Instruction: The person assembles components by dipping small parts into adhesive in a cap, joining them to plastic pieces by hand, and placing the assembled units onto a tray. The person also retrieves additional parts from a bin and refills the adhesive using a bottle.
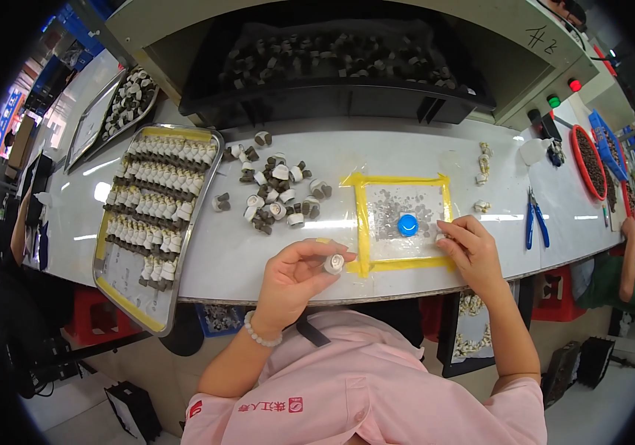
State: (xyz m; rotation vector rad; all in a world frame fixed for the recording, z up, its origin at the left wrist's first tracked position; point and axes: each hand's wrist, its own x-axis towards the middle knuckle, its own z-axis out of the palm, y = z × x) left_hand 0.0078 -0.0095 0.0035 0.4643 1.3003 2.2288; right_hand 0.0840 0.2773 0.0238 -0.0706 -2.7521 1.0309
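Note:
My left hand [288,278] pinches a small white cylindrical part [334,263] above the table's near edge, its round recessed end facing up. My right hand [475,248] is closed at the fingertips over the right side of a square marked in yellow tape [363,222]. A tiny pale bit seems to show at those fingertips, too small to name. Inside the square lie many small thin discs [392,208], and among them a round blue cap [407,225], left of my right fingers. Loose white-and-grey parts [280,172] are heaped beyond my left hand.
A metal tray [217,159] with rows of similar parts stands left. At the back, a black bin [295,104] full of parts sits inside a housing. Blue-handled pliers [530,222] and several cream pieces [484,165] lie right. Another person's arm [629,252] reaches in at far right.

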